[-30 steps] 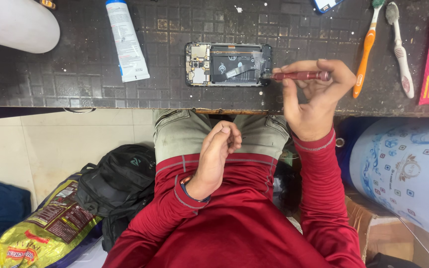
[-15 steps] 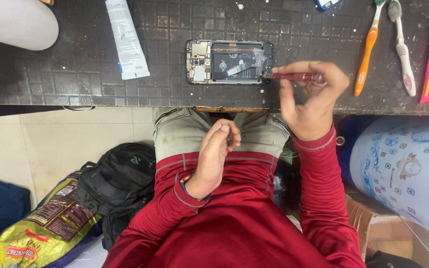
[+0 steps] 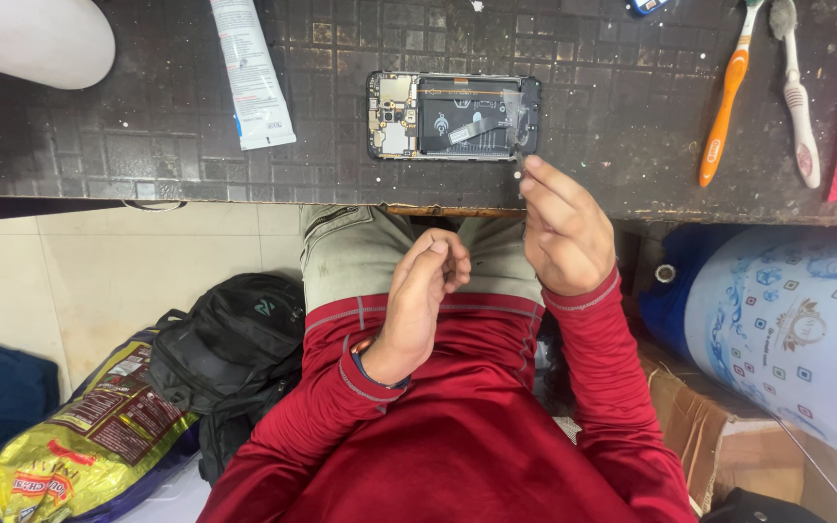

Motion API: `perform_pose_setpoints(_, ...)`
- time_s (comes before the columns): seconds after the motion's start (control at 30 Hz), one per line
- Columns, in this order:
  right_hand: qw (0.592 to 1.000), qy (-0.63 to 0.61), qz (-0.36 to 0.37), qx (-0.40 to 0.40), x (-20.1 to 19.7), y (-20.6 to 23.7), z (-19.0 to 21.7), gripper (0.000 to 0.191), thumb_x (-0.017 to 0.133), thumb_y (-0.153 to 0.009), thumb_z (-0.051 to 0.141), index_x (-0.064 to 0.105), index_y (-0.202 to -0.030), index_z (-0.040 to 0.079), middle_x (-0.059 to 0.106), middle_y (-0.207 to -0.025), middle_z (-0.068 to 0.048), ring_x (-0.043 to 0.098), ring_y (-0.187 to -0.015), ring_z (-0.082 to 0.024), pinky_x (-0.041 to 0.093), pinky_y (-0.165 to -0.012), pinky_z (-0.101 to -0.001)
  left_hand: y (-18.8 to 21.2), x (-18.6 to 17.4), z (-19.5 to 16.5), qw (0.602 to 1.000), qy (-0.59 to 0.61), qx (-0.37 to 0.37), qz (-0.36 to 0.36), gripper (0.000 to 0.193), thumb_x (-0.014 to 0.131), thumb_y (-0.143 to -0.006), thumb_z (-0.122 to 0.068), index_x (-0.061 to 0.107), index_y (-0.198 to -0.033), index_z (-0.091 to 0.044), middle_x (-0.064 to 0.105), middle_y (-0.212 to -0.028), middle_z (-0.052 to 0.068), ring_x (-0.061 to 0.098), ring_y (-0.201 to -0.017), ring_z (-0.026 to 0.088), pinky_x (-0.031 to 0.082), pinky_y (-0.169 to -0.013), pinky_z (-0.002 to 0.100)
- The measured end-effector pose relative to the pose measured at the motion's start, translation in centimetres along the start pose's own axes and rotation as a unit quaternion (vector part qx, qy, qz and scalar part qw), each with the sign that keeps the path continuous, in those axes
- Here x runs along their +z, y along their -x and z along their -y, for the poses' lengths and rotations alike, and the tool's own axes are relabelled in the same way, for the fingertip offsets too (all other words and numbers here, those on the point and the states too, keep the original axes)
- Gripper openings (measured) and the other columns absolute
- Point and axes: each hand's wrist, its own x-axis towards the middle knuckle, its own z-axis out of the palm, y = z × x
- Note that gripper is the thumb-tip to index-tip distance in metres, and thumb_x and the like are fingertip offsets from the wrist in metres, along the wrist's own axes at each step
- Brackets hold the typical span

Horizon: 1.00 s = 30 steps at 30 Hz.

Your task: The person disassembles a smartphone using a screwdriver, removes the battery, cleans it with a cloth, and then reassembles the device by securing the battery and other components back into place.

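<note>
The opened black smartphone with exposed circuit board [image 3: 454, 115] lies on the dark tiled desk [image 3: 622, 107] just beyond the right hand [image 3: 566, 230], its long axis crosswise. That hand's fingers [image 3: 542, 180] pinch narrowly, contents unclear; the left hand [image 3: 420, 291] curls loosely, farther back.

white tube [image 3: 251, 73], orange toothbrush [image 3: 724, 107], white toothbrush [image 3: 794, 92], black backpack [image 3: 234, 363], yellow bag [image 3: 89, 441], blue patterned drum [image 3: 787, 334]

Dark speckled worktop [image 3: 147, 145], cream floor tiles [image 3: 99, 281]
</note>
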Motion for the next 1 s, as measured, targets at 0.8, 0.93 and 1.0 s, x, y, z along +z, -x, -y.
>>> perform_pose_setpoints(0.8, 0.997, 0.065, -0.034, 0.006, 2.6, 1.2, 1.2, 0.044, 0.069, -0.088, -0.029, 0.039, -0.092, 0.002, 0.067, -0.11, -0.016, 0.068, -0.116, -0.043, 0.067, -0.089, -0.045, -3.3, 3.2, -8.4, 0.648, -0.609, 0.455, -0.034, 0.036, 0.066, -0.099, -0.013, 0.061, -0.135, -0.013, 0.061, -0.132, 0.005, 0.055, -0.123, 0.027, 0.038, -0.106, 0.042)
perform_pose_setpoints(0.93, 0.996, 0.069, -0.03, 0.038, 2.9, 2.5, 1.0, 0.043, 0.066, -0.086, -0.03, 0.037, -0.09, 0.002, 0.066, -0.108, -0.017, 0.067, -0.115, -0.047, 0.065, -0.089, -0.0467, -6.6, 4.1, -9.0, 0.617, -0.659, 0.43, -0.017, 0.041, 0.069, -0.1, -0.015, 0.06, -0.14, -0.01, 0.056, -0.14, 0.005, 0.049, -0.132, 0.028, 0.036, -0.11, 0.046)
perform_pose_setpoints(1.0, 0.995, 0.071, -0.036, 0.052, 3.1, 3.2, 0.6, 0.045, 0.066, -0.087, -0.03, 0.035, -0.087, 0.002, 0.067, -0.108, -0.017, 0.068, -0.114, -0.048, 0.062, -0.088, -0.0463, -7.4, 4.3, -8.9, 0.606, -0.675, 0.421, -0.007, 0.042, 0.07, -0.1, -0.015, 0.06, -0.14, -0.011, 0.056, -0.139, 0.004, 0.049, -0.132, 0.027, 0.037, -0.11, 0.046)
